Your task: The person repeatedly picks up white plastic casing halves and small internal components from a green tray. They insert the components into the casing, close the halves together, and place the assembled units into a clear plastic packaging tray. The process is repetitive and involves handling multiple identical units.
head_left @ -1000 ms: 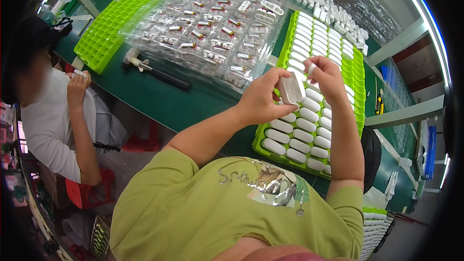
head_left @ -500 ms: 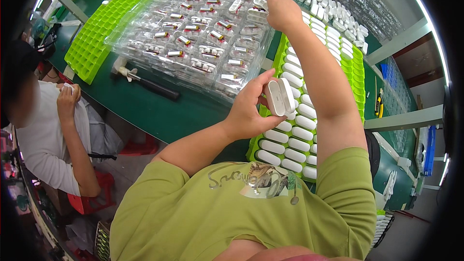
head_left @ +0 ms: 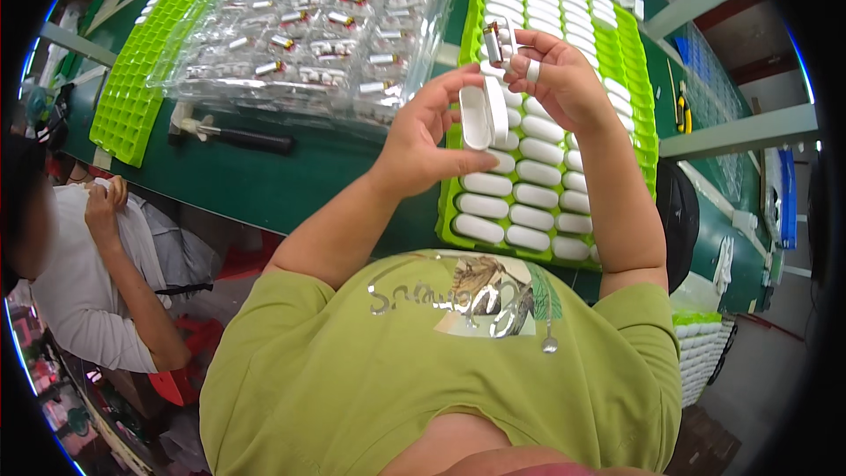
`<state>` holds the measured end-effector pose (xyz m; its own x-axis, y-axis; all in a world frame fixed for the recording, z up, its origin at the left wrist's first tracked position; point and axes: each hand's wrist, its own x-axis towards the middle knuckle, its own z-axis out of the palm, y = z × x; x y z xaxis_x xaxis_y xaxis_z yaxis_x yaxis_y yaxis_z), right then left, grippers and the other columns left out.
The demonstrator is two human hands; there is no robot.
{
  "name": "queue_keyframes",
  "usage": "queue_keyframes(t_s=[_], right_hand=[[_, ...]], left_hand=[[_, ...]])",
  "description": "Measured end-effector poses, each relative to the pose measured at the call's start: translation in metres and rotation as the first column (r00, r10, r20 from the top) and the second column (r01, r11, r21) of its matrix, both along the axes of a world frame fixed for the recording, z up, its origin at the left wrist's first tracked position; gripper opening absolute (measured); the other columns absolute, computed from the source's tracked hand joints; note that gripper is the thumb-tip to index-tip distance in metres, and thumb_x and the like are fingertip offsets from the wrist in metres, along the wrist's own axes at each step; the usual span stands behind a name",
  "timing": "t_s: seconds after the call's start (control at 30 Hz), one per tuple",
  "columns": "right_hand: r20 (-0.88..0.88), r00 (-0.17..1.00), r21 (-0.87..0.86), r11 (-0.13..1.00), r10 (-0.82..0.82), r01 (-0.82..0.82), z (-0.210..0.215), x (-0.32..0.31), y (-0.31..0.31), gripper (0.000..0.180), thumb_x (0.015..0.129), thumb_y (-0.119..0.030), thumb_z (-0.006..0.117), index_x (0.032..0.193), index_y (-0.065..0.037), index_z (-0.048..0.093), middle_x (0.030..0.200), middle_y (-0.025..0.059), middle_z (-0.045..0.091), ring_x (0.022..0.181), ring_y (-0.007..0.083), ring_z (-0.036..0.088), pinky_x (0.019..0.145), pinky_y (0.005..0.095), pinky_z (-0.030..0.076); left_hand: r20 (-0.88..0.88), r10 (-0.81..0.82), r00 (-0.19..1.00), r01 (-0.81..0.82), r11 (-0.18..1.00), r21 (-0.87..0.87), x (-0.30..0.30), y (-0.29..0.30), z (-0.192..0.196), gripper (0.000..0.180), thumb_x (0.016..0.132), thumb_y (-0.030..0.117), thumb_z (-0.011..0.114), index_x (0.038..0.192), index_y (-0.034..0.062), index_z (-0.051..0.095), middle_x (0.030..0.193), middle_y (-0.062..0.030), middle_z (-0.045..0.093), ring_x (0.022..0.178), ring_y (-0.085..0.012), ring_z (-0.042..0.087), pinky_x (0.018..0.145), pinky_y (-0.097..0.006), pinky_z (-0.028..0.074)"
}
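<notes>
An open white earbud charging case (head_left: 477, 119), its lid hinged up, rests in my left hand (head_left: 414, 137); the fingers wrap its far side and the thumb lies by its lower end. The hollow inside faces up. Just beyond it, my right hand (head_left: 568, 84) pinches a small white case insert (head_left: 508, 37) with a silvery battery (head_left: 492, 42) on its side. A white band circles one right finger. The two pieces are close but apart. Beneath both hands lies a bright green tray (head_left: 649, 137) filled with rows of closed white cases (head_left: 483, 205).
Clear plastic blister trays (head_left: 203, 79) of inserts with batteries lie at the left, beside another green tray (head_left: 119, 128). A black-handled hammer (head_left: 251, 140) rests on the green table (head_left: 229, 189). A person in white (head_left: 88, 291) sits far left. A metal post (head_left: 740, 130) stands right.
My right hand has come back from the blister trays toward my left hand, bringing an insert with a battery. My left hand still holds the open case. The view has shifted.
</notes>
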<state>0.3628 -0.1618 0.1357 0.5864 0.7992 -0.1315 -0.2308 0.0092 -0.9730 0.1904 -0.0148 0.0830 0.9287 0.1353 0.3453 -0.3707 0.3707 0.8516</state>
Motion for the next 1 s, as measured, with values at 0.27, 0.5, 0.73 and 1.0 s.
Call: queue_keyframes(t_s=[0.27, 0.5, 0.73, 1.0], right_hand=[[0.598, 0.801, -0.184, 0.979, 0.045, 0.083, -0.006, -0.074, -0.059, 0.063, 0.079, -0.007, 0.077, 0.138, -0.007, 0.052, 0.099, 0.0049, 0.061, 0.084, 0.0120, 0.060, 0.071, 0.0273, 0.050], [0.829, 0.558, -0.021, 0.995, -0.036, 0.096, -0.019, -0.088, -0.078, 0.071, 0.068, -0.003, 0.081, 0.134, -0.007, 0.056, 0.117, 0.0105, 0.059, 0.096, 0.0203, 0.062, 0.084, 0.0320, 0.053], [0.574, 0.773, 0.165, 0.963, -0.270, 0.214, -0.039, -0.086, -0.087, 0.043, 0.078, 0.001, 0.070, 0.120, -0.003, 0.063, 0.100, 0.0108, 0.065, 0.087, 0.0217, 0.066, 0.082, 0.0313, 0.055], [0.621, 0.771, -0.144, 0.946, -0.141, 0.289, -0.049, -0.087, -0.080, 0.020, 0.087, -0.003, 0.063, 0.106, -0.001, 0.069, 0.092, 0.0099, 0.067, 0.085, 0.0174, 0.068, 0.073, 0.0296, 0.055]], left_hand=[[-0.222, -0.335, 0.916, 0.323, 0.942, -0.088, -0.009, 0.000, 0.006, 0.081, 0.064, -0.003, 0.081, 0.138, 0.0009, 0.049, 0.124, -0.0111, 0.063, 0.116, -0.0217, 0.060, 0.101, -0.038, 0.048], [-0.240, -0.483, 0.842, 0.489, 0.872, -0.041, -0.007, 0.000, 0.006, 0.083, 0.061, 0.002, 0.083, 0.137, -0.0005, 0.050, 0.129, -0.0147, 0.061, 0.119, -0.0253, 0.060, 0.105, -0.041, 0.046], [-0.259, -0.468, 0.845, 0.463, 0.883, -0.083, -0.009, -0.005, 0.004, 0.079, 0.066, -0.003, 0.081, 0.137, -0.0013, 0.048, 0.129, -0.0151, 0.061, 0.118, -0.0242, 0.060, 0.105, -0.039, 0.046], [-0.372, -0.387, 0.844, 0.401, 0.915, -0.042, -0.002, -0.012, -0.005, 0.076, 0.067, -0.009, 0.074, 0.138, -0.0006, 0.047, 0.127, -0.0169, 0.061, 0.123, -0.0312, 0.059, 0.106, -0.041, 0.047]])
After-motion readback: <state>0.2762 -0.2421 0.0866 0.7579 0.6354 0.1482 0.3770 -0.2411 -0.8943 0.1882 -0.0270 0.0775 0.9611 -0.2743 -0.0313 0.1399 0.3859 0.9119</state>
